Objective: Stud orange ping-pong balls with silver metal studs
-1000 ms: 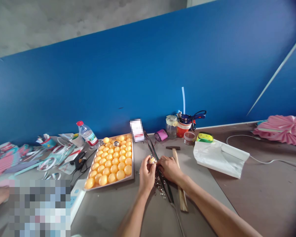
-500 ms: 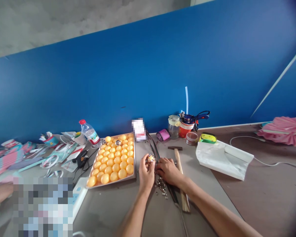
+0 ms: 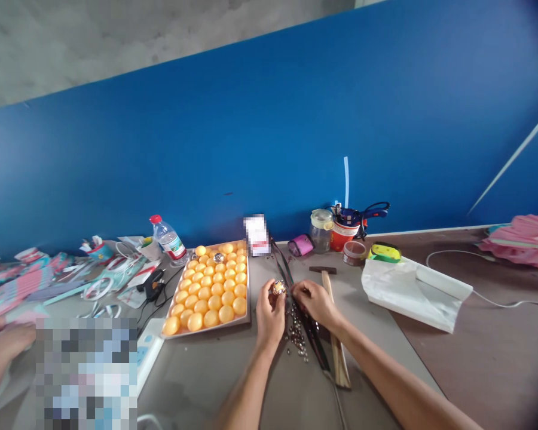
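My left hand (image 3: 270, 319) is closed around a small orange ball (image 3: 278, 288) partly covered with shiny silver pieces, held just above the table. My right hand (image 3: 317, 303) sits a little to the right, its thumb and fingertips pressed together; anything between them is too small to make out. Loose shiny metal studs (image 3: 299, 341) lie in a pile below and between my hands. Dark flat strips (image 3: 316, 346) run alongside the pile, partly under my right hand. A hammer (image 3: 341, 364) with a wooden handle lies beneath my right wrist.
Left of my hands stands a shallow box (image 3: 248, 280) of orange balls, a few silver-covered. Behind are a water bottle (image 3: 174, 246), a purple pouch (image 3: 300, 245), a jar (image 3: 321, 232) and a white sheet (image 3: 403, 292). Another person's hand (image 3: 13, 346) is at far left.
My right hand has lifted slightly from the strips and studs, its fingers drawn together. My left hand still holds the ball. The whole view has shifted a little.
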`<state>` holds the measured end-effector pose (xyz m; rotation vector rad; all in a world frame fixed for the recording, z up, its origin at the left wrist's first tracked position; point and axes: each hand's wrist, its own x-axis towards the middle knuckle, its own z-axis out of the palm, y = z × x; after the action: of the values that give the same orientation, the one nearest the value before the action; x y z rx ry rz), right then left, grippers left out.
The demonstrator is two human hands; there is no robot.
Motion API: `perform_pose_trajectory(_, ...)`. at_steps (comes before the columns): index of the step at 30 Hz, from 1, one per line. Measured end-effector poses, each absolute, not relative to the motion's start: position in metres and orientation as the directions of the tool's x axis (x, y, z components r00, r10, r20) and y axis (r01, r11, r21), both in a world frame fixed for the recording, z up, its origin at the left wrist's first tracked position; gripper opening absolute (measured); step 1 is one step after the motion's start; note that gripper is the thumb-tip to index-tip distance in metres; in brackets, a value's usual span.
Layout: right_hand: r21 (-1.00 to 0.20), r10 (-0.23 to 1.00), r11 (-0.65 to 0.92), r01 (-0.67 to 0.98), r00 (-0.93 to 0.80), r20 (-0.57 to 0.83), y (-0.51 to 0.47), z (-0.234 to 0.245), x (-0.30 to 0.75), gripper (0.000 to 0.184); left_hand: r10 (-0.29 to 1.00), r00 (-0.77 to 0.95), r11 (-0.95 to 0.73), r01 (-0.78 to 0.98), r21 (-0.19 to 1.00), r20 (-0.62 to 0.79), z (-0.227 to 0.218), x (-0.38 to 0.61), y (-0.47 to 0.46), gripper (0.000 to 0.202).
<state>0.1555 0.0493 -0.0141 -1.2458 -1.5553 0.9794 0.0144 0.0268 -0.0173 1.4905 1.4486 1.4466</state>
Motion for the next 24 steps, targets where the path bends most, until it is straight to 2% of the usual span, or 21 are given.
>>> perform_pose_trajectory(3,-0.999,0.995,0.013,0.040,-0.102,0.009,0.050,-0.013,0.154,0.018,0.953,-0.166,-0.202,0.275,0.940,0.253,-0.015,0.015,0.026,0.041)
perform_pose_trajectory(6,-0.974,0.991,-0.048,-0.223,-0.129,-0.020,0.048,-0.008,0.153,0.027,0.959,-0.159,-0.191,0.253,0.949,0.235,-0.014,0.015,0.025,0.043)
perform_pose_trajectory(9,-0.925,0.989,-0.097,-0.368,-0.142,-0.047,0.047,-0.002,0.152,0.035,0.958,-0.157,-0.199,0.241,0.950,0.241,-0.013,0.016,0.024,0.042)
perform_pose_trajectory(12,-0.902,0.983,-0.138,-0.409,-0.165,-0.076,0.047,0.001,0.151,0.038,0.954,-0.143,-0.224,0.239,0.945,0.263,-0.012,0.017,0.023,0.040)
perform_pose_trajectory(17,-0.879,0.978,-0.158,-0.449,-0.196,-0.076,0.047,0.002,0.151,0.031,0.961,-0.082,-0.237,0.259,0.936,0.265,-0.014,0.018,0.023,0.038)
perform_pose_trajectory(24,-0.927,0.977,-0.129,-0.351,-0.204,-0.058,0.047,-0.001,0.153,0.024,0.956,-0.071,-0.251,0.298,0.921,0.284,-0.014,0.019,0.023,0.037)
